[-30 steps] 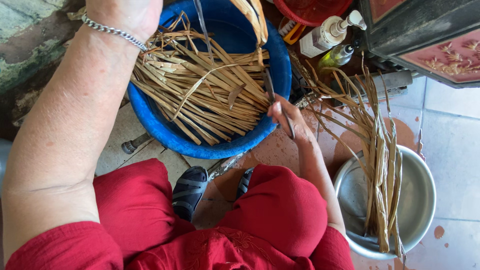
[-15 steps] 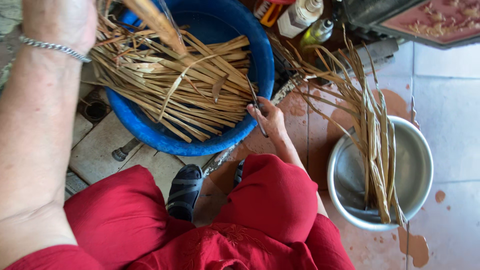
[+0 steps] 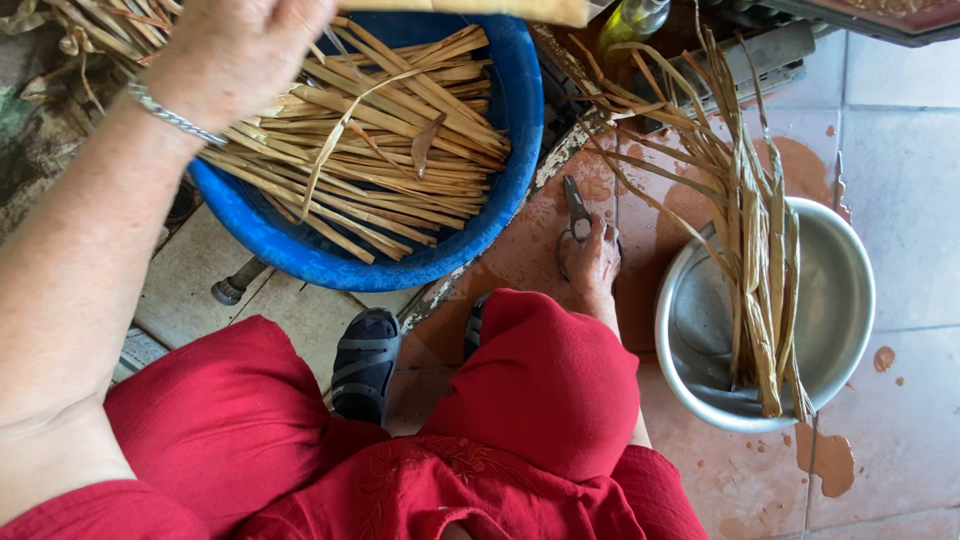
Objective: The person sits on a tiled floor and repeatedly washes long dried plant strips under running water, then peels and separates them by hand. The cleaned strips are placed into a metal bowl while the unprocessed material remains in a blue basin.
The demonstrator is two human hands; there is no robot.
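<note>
I see my left hand (image 3: 235,55) raised over the blue tub (image 3: 510,170), gripping a flat tan leaf strip (image 3: 470,10) that runs off along the top edge. The tub is heaped with dry straw-coloured strips (image 3: 380,150) lying crosswise. My right hand (image 3: 593,262) rests low on the wet floor, fingers closed around dark-handled scissors (image 3: 577,212), blades pointing away.

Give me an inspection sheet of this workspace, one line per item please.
Surface: tiled floor, wet reddish-brown patches.
Job's things: round blue plastic tub full of flat dried straw-coloured strips; metal scissors on the floor.
Clutter: round metal basin holding a bundle of long dried leaves; a bottle at the top edge.
Grippers: left hand raised over the tub, holding a strip; right hand on the scissors.
Cables: nothing seen.
Surroundings: red clothing, dark sandal.
</note>
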